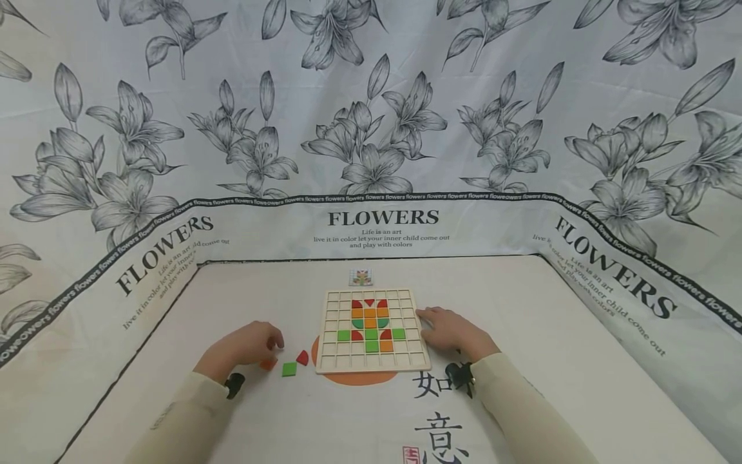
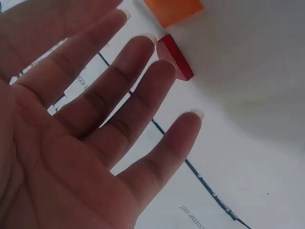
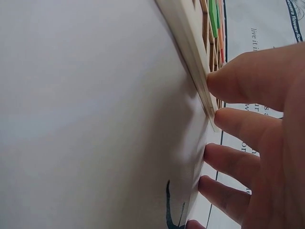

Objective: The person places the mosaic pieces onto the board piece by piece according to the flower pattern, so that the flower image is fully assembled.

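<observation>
A wooden grid board lies on the table, with red, orange, green and teal tiles set in a flower-like pattern in its middle. To its left, my left hand hovers low over loose tiles, its fingers spread and gently bent around nothing. Close to its fingertips in the left wrist view are a red tile and an orange tile. A green square tile and a red quarter-round tile lie between that hand and the board. My right hand touches the board's right edge with thumb and forefinger.
Behind the board lies a small pattern card. An orange printed circle shows partly beneath the board, and black characters mark the cloth in front. Flower-printed curtains enclose the table at the back and both sides.
</observation>
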`<state>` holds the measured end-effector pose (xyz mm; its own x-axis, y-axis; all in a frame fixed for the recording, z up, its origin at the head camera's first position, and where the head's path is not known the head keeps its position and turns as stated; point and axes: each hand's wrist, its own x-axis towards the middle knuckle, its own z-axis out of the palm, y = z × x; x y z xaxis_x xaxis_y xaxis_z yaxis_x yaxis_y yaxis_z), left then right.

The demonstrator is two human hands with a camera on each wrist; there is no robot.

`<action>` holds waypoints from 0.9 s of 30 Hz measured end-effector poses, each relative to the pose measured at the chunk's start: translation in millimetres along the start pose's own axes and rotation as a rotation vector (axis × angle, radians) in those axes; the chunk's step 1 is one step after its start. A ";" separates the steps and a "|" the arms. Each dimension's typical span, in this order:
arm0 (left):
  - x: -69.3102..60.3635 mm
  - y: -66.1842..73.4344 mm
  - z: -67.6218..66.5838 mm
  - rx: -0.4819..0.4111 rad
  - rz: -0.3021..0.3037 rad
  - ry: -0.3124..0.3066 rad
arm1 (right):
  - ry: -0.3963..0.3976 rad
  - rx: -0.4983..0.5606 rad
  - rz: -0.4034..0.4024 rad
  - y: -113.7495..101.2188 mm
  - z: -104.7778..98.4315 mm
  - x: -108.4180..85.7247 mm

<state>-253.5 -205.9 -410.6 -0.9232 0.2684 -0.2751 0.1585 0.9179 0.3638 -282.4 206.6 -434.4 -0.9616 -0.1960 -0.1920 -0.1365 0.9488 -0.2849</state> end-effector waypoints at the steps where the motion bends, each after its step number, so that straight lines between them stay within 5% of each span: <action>1: -1.0 -1.0 -0.4 -0.001 0.001 -0.004 | -0.001 -0.001 0.001 0.0 0.0 -0.3; 10: -5.2 -6.2 0.0 -0.006 0.010 -0.042 | -0.002 0.008 -0.001 -1.0 -0.1 -3.5; 27: -9.2 -9.8 2.6 -0.009 0.044 -0.020 | 0.005 0.019 0.023 -1.0 1.2 -1.2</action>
<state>-245.6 -216.6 -413.9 -0.9081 0.3146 -0.2764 0.1958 0.9024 0.3838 -280.8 205.6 -435.0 -0.9657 -0.1729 -0.1935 -0.1100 0.9482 -0.2982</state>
